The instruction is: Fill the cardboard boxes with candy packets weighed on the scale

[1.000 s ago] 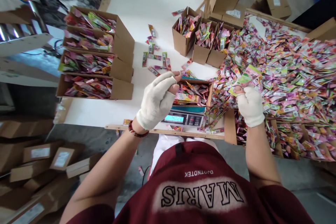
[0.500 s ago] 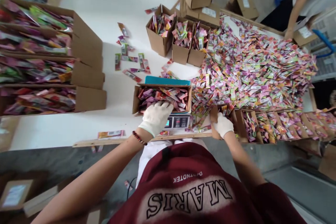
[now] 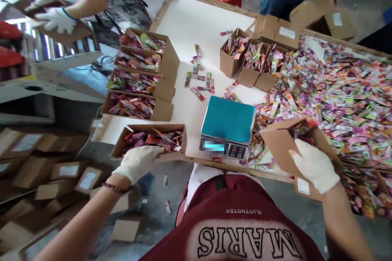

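Brown full box of bright packets is at the near left corner of the table, left of the scale. The left hand, in a white glove, is closed on its near edge. The right hand, gloved too, grips the side of a tilted box, right of the scale, beside the pile of packets.
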`<state>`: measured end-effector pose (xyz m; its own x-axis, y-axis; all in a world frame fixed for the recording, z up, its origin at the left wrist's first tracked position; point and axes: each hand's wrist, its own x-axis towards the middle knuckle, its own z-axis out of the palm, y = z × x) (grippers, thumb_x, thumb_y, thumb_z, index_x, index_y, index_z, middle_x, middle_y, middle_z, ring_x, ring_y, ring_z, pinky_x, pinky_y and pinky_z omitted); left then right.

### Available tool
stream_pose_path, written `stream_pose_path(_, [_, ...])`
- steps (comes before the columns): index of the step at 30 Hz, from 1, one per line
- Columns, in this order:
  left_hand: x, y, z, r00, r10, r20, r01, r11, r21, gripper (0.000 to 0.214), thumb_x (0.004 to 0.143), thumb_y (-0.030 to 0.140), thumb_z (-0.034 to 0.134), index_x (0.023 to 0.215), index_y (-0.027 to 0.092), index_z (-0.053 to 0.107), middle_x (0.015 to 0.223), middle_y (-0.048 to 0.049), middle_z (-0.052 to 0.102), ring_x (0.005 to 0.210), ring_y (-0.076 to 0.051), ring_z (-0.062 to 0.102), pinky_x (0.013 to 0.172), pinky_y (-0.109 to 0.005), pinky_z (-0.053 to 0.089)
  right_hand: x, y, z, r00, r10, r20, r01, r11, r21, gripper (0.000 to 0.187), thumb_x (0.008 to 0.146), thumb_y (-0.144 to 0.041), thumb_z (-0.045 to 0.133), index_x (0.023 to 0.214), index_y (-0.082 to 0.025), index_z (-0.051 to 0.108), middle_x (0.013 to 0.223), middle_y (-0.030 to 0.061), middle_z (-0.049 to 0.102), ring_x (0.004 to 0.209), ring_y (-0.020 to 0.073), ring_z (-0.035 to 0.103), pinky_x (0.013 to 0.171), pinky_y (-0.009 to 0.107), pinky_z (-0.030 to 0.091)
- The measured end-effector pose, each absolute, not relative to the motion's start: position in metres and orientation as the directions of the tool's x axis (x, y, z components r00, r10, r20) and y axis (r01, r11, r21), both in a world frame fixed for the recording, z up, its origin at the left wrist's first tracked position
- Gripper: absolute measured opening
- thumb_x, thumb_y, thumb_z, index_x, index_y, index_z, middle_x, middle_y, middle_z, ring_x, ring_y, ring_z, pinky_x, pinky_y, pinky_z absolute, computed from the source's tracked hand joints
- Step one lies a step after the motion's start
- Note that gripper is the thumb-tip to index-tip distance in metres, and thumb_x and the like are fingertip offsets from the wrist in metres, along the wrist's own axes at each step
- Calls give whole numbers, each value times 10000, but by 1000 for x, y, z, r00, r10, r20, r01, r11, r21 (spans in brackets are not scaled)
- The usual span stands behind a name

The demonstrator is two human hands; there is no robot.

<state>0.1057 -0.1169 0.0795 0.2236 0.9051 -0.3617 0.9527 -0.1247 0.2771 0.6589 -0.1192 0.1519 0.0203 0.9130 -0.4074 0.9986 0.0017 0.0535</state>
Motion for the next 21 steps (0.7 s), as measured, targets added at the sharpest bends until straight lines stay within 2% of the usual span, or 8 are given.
stream_pose_path(2, [81,-110,60,169,929,-330,960,-80,267,211,805,350,551,834,322,758,874,0,816,799,-292,758,655,-368,545,626,-103,164,-230,921,-314,968,249,19,279,1010,-276,450,1124,-206,695,1111,147,714,916,269,663,716,359,438])
stream_pose_path(4, [61,-95,42,148,943,-297,962,-68,264,235,812,404,530,794,290,734,831,-16,805,768,-276,737,642,-350,525,585,-79,165,-397,868,-297,909,416,0,291,1012,-201,427,1051,-206,715,1023,121,701,877,241,636,715,353,417])
stream_pose_path(9, [30,-43,19,131,958,-254,961,-60,270,355,823,503,450,680,246,649,647,-25,725,636,-222,629,650,-326,475,495,-20,136,-573,726,-381,802,592,-77,326,986,-137,432,1128,-213,715,1076,92,679,972,248,641,728,362,406])
stream_pose_path(11, [20,-27,17,106,963,-248,967,-41,253,370,813,527,447,662,240,624,613,-17,694,614,-208,587,696,-340,476,476,-7,123,-605,681,-413,775,623,-108,342,982,-122,424,1143,-210,712,1104,92,676,998,255,642,751,365,418])
stream_pose_path(13, [13,-15,15,78,968,-237,973,-22,230,371,801,535,453,671,229,619,646,-33,698,665,-217,590,782,-389,491,469,-4,118,-591,693,-412,787,608,-106,349,999,-125,408,1167,-202,704,1137,104,673,1013,259,638,781,367,433])
stream_pose_path(16, [12,-8,16,38,978,-206,980,3,197,378,818,515,434,722,205,629,775,-96,727,855,-286,632,929,-540,481,478,-13,122,-559,760,-332,824,555,-117,306,1038,-194,452,1243,-191,678,1158,122,674,1032,263,632,846,371,459])
stream_pose_path(19, [32,-17,23,-4,989,-145,986,28,167,373,877,457,397,848,185,651,1007,-159,743,1124,-387,606,1033,-719,380,513,-33,134,-564,823,-66,801,526,-286,339,1020,-334,596,1320,-179,629,1224,137,666,1115,274,620,968,393,482])
stream_pose_path(21, [57,-32,28,-13,998,-68,978,27,207,362,904,431,421,1012,182,662,1234,-173,710,1287,-423,538,1088,-756,331,551,-44,134,-431,890,148,778,450,-438,388,1016,-413,607,1331,-187,597,1259,139,652,1144,262,621,1021,399,493])
